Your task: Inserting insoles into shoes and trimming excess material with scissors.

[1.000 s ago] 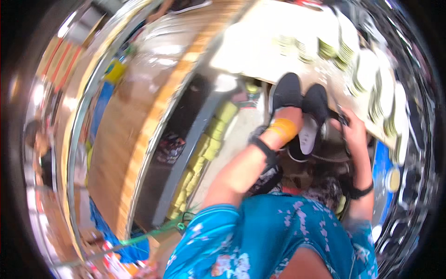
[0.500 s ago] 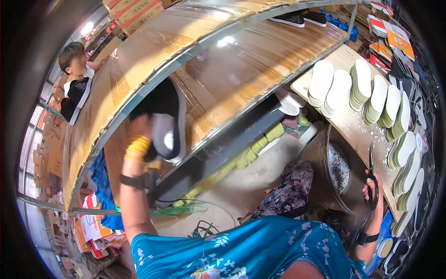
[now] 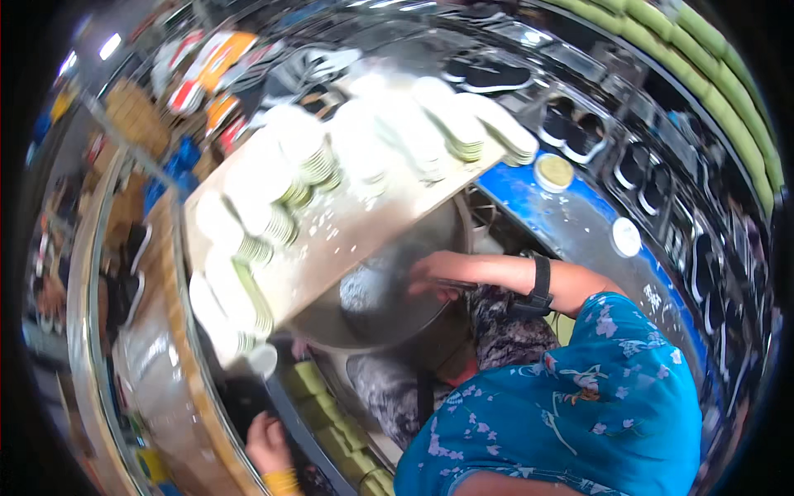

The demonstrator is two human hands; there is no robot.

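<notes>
My right hand (image 3: 438, 274) is closed over a round metal drum (image 3: 397, 335), with the dark handle of the scissors showing under its fingers. The blades are hard to make out. At the lower left my left hand (image 3: 269, 445), a yellow band at its wrist, is beside a dark recess next to the wrapped bench; its fingers are blurred, and whether they hold anything cannot be told. Beyond the drum, stacks of white insoles (image 3: 302, 145) stand along the edges of a wooden board (image 3: 318, 240), which is strewn with small white scraps.
Black shoes (image 3: 128, 293) lie beyond the wrapped bench (image 3: 153, 364) at left. To the right is a blue-edged table (image 3: 591, 219) with a round tin (image 3: 554, 172) and a white lid (image 3: 626, 237). Several black shoes (image 3: 571, 132) line the racks behind. Green rolls (image 3: 335, 413) lie below.
My view has swung right, toward the insole board. My right hand has come inward over the drum with the scissors. The black shoe no longer shows in my left hand, which is now lower.
</notes>
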